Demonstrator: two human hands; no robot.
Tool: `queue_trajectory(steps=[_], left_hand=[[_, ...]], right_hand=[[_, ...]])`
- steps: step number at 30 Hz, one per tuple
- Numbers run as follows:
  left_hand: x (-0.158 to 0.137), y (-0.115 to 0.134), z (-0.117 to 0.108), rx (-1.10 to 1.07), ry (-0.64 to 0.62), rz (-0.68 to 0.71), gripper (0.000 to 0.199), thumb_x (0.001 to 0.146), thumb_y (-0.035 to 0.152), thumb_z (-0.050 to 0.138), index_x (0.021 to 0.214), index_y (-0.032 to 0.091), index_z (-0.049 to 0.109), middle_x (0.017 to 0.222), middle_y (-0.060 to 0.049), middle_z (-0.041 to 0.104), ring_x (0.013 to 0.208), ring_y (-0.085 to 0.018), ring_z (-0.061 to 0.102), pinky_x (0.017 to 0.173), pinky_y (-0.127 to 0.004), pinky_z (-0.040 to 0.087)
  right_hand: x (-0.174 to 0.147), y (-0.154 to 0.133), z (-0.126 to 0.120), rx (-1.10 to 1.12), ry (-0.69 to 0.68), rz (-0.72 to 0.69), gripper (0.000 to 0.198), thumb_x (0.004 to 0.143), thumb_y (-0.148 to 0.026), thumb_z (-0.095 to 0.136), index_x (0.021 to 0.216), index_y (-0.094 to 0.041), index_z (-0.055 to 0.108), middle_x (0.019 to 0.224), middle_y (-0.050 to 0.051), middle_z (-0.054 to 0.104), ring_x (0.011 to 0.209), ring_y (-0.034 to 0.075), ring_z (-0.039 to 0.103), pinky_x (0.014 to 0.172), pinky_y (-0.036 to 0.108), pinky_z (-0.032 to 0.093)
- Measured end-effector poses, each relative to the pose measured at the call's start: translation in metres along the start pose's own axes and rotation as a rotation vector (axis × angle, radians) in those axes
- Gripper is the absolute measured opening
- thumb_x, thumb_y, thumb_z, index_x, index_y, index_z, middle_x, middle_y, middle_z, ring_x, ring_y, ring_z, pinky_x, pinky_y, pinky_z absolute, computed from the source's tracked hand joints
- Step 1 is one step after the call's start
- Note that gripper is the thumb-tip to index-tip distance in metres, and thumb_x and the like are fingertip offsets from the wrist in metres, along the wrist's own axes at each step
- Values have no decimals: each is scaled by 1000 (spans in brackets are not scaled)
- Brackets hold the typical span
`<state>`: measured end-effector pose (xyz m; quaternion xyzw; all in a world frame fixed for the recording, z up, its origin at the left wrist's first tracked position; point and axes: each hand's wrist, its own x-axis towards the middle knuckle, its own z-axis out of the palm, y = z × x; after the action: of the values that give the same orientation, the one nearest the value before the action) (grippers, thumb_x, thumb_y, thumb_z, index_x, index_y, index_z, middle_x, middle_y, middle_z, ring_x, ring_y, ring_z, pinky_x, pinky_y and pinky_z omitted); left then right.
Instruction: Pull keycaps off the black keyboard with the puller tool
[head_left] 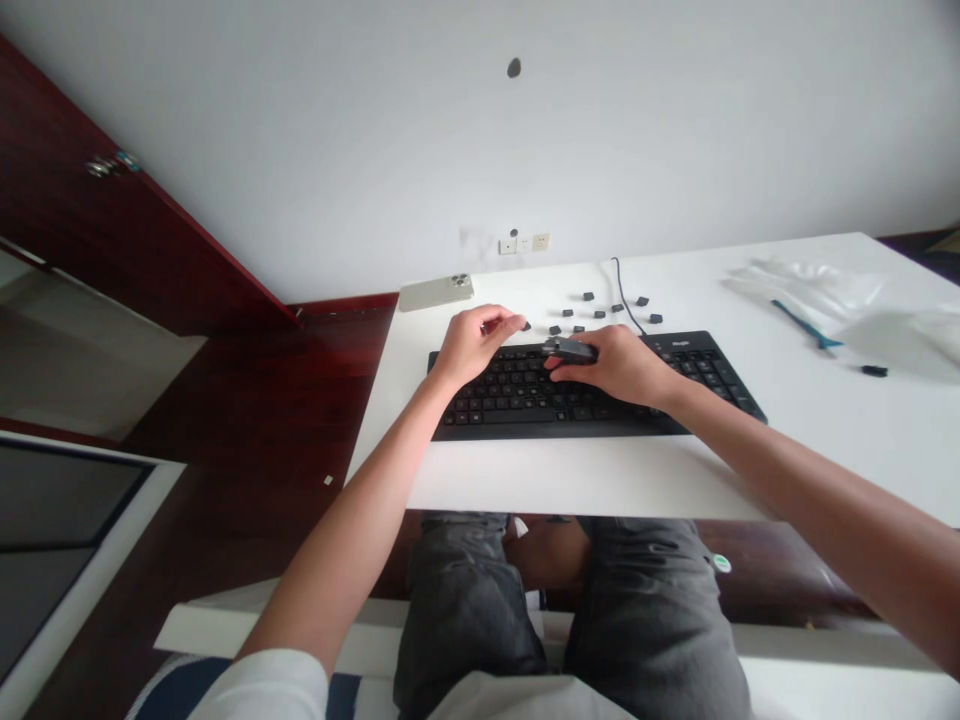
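Note:
A black keyboard (517, 415) lies on the white table in front of me, with some key positions looking bare near its middle. My left hand (480, 342) is over the keyboard's upper left edge, thumb and finger pinched on a small black keycap (526, 326). My right hand (622, 365) rests over the keyboard's right-middle part. Its fingers are closed round a dark grey hand tool (571, 349) with a metallic-looking tip that points left; its exact kind is unclear. Several loose keycaps (599, 314) are scattered behind the keyboard.
A phone (436, 292) lies face down at the table's back left. The keyboard's cable (624, 290) runs back toward the wall. On the right are a clear plastic bag (817, 285), a thin blue tool (806, 325) and a small black piece (874, 371).

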<state>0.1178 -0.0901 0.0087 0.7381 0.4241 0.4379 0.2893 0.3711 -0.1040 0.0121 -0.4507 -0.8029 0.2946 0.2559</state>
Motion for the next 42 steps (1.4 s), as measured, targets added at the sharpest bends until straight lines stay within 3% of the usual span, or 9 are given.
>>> queue_trajectory(steps=[12, 23, 29, 33, 36, 39, 42], left_hand=[[0, -5, 0, 78, 57, 0, 48, 101, 60, 59, 89, 18, 80, 85, -6, 77, 77, -18, 65, 73, -30, 45], [0, -6, -1, 78, 62, 19, 48, 102, 60, 58, 89, 19, 80, 90, -6, 79, 80, -18, 68, 76, -30, 47], [0, -6, 0, 80, 62, 26, 45, 102, 57, 59, 89, 19, 80, 90, -6, 80, 82, -19, 69, 77, -31, 48], [0, -6, -1, 81, 58, 31, 44, 103, 55, 59, 89, 19, 80, 91, -6, 80, 83, -19, 70, 79, -31, 48], [0, -6, -1, 73, 49, 31, 43, 103, 54, 59, 89, 19, 80, 92, -6, 80, 84, -19, 70, 81, -31, 49], [-1, -6, -1, 68, 45, 32, 42, 103, 54, 60, 90, 19, 80, 92, -6, 80, 85, -19, 70, 82, -31, 49], [-1, -6, 0, 79, 42, 28, 43, 103, 54, 59, 91, 19, 80, 93, -6, 80, 85, -19, 70, 80, -31, 49]], right_hand=[[5, -2, 3, -61, -62, -63, 8, 86, -31, 83, 89, -24, 81, 87, 1, 83, 78, 22, 76, 72, 33, 56], [6, 0, 5, -133, -44, -140, 14, 86, -26, 82, 99, -23, 83, 102, 2, 84, 91, 23, 78, 84, 31, 57], [4, -3, 4, -127, -43, -137, 12, 87, -28, 79, 98, -23, 83, 98, 2, 84, 88, 24, 78, 80, 32, 57], [3, -3, 4, -134, -45, -181, 14, 87, -25, 79, 100, -22, 82, 104, 3, 84, 94, 25, 79, 87, 33, 58], [3, -4, 2, -191, -70, -232, 20, 86, -14, 73, 102, -22, 82, 110, 4, 83, 99, 25, 79, 91, 34, 58], [1, -7, 0, -282, -110, -284, 40, 78, 1, 64, 105, -23, 82, 112, 2, 83, 102, 24, 78, 93, 33, 58], [-1, -12, 0, -360, -129, -310, 50, 74, 6, 59, 106, -25, 81, 110, 0, 83, 100, 22, 78, 89, 31, 57]])
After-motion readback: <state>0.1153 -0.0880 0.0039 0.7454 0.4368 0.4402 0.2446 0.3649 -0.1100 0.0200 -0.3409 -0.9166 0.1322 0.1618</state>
